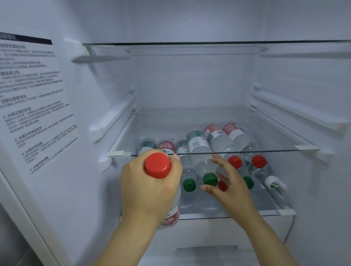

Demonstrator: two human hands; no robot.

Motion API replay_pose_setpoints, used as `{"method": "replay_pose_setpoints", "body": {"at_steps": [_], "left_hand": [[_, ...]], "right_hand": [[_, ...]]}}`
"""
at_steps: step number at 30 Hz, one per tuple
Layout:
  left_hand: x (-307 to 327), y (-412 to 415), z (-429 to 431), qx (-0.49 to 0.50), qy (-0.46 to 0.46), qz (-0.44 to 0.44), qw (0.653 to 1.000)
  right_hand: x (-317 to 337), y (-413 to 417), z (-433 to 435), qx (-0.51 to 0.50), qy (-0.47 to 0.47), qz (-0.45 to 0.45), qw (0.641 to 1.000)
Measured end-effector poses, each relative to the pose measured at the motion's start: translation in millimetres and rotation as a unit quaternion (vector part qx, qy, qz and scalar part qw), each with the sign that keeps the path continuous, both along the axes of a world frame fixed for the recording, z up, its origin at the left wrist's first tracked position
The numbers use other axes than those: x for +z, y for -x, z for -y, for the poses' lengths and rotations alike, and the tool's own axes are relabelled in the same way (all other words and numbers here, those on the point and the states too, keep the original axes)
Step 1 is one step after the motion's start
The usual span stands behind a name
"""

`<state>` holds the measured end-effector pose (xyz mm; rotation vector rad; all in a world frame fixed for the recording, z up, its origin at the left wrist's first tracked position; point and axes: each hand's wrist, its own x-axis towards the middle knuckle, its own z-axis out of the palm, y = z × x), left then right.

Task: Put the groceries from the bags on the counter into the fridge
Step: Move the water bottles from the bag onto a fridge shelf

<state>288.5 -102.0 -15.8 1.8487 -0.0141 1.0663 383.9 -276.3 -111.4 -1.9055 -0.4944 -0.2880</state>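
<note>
I look into an open fridge. My left hand [151, 189] grips a water bottle with a red cap [158, 165] near its neck, held at the front left of the lower glass shelf [229, 214]. Several water bottles lie on that shelf, among them one with a green cap [210, 179] and two with red caps [258, 161]. My right hand [227, 183] reaches in beside the green-capped bottle with its fingers spread, holding nothing.
A glass shelf [256, 151] sits just above the bottles, and another glass shelf [205, 42] higher up. A printed label [25, 98] covers the left fridge wall. A white drawer [211, 247] lies below the bottle shelf.
</note>
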Motion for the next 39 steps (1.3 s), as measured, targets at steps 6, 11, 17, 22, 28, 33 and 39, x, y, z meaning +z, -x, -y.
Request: {"method": "replay_pose_setpoints", "body": {"at_steps": [6, 11, 17, 22, 28, 33, 39], "left_hand": [[0.6, -0.7, 0.4, -0.001, 0.004, -0.002, 1.0], [1.1, -0.7, 0.0, -0.001, 0.005, -0.006, 1.0], [0.7, 1.7, 0.6, -0.002, 0.003, -0.009, 1.0], [3.7, 4.7, -0.1, -0.017, 0.015, -0.045, 0.999], [12.6, 18.4, -12.5, -0.019, -0.043, -0.183, 0.982], [26.0, 40.5, -17.6, -0.001, -0.143, -0.292, 0.946], [23.7, 48.9, -24.0, -0.045, -0.103, -0.247, 0.962]], "right_hand": [[-2.7, -8.7, -16.1, -0.111, -0.022, 0.045, 0.993], [-2.1, -19.7, -16.0, -0.133, -0.053, 0.021, 0.989], [-4.5, -6.8, -21.1, -0.158, -0.098, 0.031, 0.982], [-38.4, 33.7, -18.1, -0.166, -0.062, 0.087, 0.98], [-54.4, 41.1, -3.0, -0.117, 0.053, 0.025, 0.991], [-48.1, 40.8, 0.7, -0.094, 0.043, -0.001, 0.995], [-48.4, 45.6, -0.1, -0.086, 0.056, 0.006, 0.995]]}}
